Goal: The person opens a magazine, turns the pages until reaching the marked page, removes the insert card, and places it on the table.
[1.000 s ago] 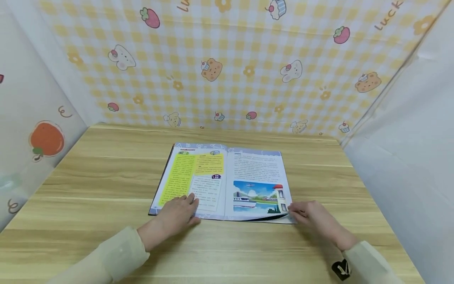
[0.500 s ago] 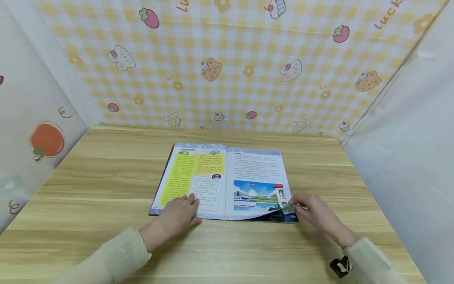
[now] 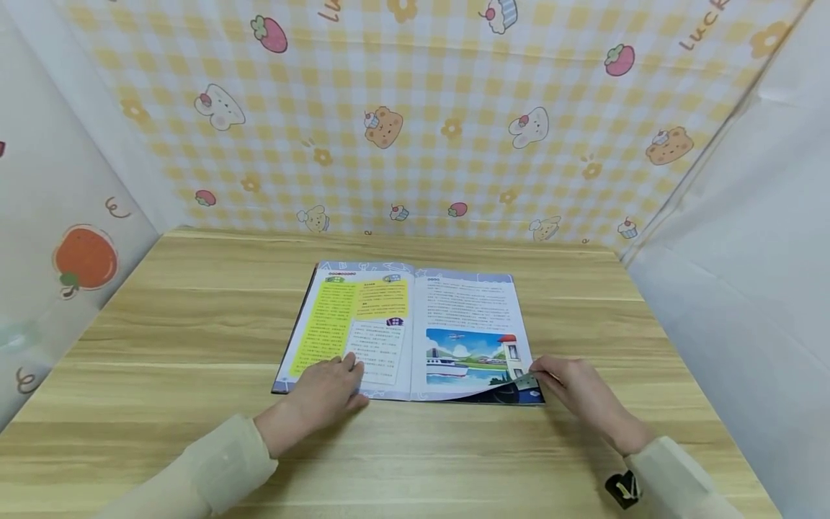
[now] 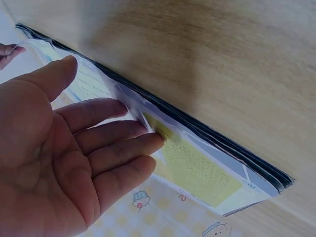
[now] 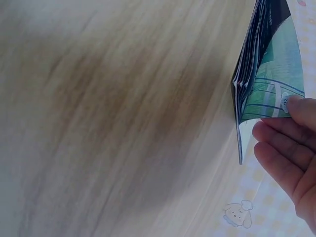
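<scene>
An open book [image 3: 382, 339] lies on the wooden table, its left page carrying yellow text blocks and its right page a picture of a boat. My left hand [image 3: 327, 393] rests on the lower part of the left page, fingers extended; the left wrist view shows the same hand [image 4: 94, 143] with the fingertips on the paper. At the lower right corner, my right hand [image 3: 580, 393] pinches a page [image 3: 476, 303] between thumb and fingers. That corner is lifted and curled, showing a dark page beneath. In the right wrist view the page's green underside [image 5: 276, 84] bends up towards the thumb.
The wooden table [image 3: 415, 461] surrounds the book on all sides. Behind it stands a yellow checked wall covering [image 3: 415, 166] with cartoon prints. White walls close off the left and right. A small black item [image 3: 622, 490] shows by the right sleeve.
My right hand has raised the right page's lower corner a little since one second ago, uncovering more of the dark page beneath. The left hand has stayed in place.
</scene>
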`<state>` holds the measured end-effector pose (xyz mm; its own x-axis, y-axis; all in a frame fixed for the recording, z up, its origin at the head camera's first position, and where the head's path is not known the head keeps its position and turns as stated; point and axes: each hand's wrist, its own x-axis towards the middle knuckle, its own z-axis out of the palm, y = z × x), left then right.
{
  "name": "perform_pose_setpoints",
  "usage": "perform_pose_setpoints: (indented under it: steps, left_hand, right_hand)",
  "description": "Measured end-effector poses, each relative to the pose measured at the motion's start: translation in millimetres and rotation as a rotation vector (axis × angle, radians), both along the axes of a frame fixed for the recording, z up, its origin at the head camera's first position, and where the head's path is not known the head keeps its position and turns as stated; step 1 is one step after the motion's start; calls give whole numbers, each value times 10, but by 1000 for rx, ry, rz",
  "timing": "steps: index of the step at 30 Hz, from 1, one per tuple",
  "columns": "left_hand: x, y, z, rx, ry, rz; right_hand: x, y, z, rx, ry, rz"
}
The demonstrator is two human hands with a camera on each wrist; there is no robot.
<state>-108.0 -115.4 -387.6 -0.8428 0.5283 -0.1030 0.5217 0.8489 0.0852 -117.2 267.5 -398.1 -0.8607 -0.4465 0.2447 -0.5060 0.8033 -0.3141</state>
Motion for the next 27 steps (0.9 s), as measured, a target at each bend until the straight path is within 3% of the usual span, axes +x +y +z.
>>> perform_pose_setpoints:
  steps: [7, 18, 22, 27]
  left_hand:
    - [-47, 7, 21, 12, -19, 4]
    - [-81, 126, 96, 57, 27, 31]
    - [-92, 237, 79, 85, 44, 12]
    - [-106, 460, 44, 82, 11, -26]
  right_hand:
    - [30, 14, 8, 7, -27, -7]
    - [55, 35, -8, 17, 36, 2]
    - [60, 41, -20, 18, 71, -2]
    - [77, 28, -20, 13, 122, 3]
